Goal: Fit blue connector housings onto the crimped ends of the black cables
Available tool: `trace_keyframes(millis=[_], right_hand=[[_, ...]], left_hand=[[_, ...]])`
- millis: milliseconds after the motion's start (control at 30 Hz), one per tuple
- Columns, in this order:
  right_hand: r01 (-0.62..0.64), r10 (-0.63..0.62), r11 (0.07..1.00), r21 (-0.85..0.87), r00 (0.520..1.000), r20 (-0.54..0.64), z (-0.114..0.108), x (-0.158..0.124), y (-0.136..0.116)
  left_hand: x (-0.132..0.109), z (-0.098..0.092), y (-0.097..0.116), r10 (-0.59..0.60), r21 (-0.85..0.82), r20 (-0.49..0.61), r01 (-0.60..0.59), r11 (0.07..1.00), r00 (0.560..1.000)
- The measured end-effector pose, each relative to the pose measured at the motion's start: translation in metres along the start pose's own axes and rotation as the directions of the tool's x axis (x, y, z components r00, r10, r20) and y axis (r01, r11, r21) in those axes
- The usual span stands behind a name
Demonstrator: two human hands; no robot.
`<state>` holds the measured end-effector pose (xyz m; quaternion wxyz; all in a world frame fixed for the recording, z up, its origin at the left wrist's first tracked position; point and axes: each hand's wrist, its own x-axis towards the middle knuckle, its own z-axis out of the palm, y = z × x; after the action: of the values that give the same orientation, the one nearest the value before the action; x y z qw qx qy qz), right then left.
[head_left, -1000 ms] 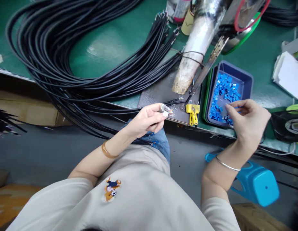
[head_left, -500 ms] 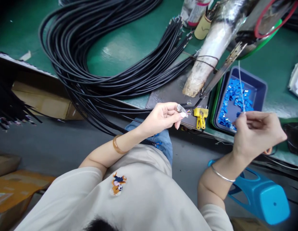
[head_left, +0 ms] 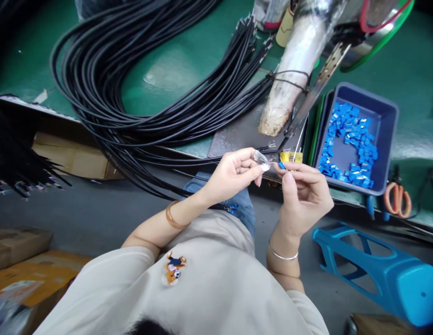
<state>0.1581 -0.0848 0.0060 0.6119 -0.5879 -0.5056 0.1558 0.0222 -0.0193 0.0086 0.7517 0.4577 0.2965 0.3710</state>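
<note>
Right hand [head_left: 303, 195], blue piece [head_left: 281, 165] at its tip, near left hand [head_left: 239, 171]

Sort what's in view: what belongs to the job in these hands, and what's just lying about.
Seemingly in use:
- coloured wires, at the left hand's fingertips
- blue piece, at the right hand's fingertips
- tray of blue pieces
- black cables

Apparently just lying about:
- orange-handled scissors
- blue stool
- cardboard boxes

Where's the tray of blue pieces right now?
In the head view, the tray is at the right, past the right hand and beside the orange-handled tool.
</note>
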Motion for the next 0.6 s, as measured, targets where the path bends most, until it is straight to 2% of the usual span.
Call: trace_keyframes(millis=[100, 233, 467, 600], right_hand=[[0.055, -0.055, 0.995, -0.089, 0.998, -0.004, -0.0010, -0.0036, -0.0013], [0.138, -0.138, 0.983, -0.120, 0.990, 0.006, -0.0023, -0.0041, 0.0004], [0.069, -0.070, 0.995, -0.067, 0.997, -0.015, 0.0017, -0.0010, 0.0039], [0.160, -0.165, 0.975, -0.151, 0.986, -0.019, 0.0026, -0.0022, 0.0048]], left_hand=[[-0.0006, 0.0023, -0.0042, 0.051, 0.076, -0.062, -0.046, 0.996, 0.997], [-0.0024, 0.0029, -0.0077, 0.079, 0.117, -0.060, -0.071, 0.991, 0.995], [-0.0035, 0.0032, -0.0058, 0.091, 0.103, -0.045, -0.086, 0.991, 0.995], [-0.0043, 0.0027, -0.0077, 0.109, 0.155, -0.070, -0.097, 0.983, 0.992]])
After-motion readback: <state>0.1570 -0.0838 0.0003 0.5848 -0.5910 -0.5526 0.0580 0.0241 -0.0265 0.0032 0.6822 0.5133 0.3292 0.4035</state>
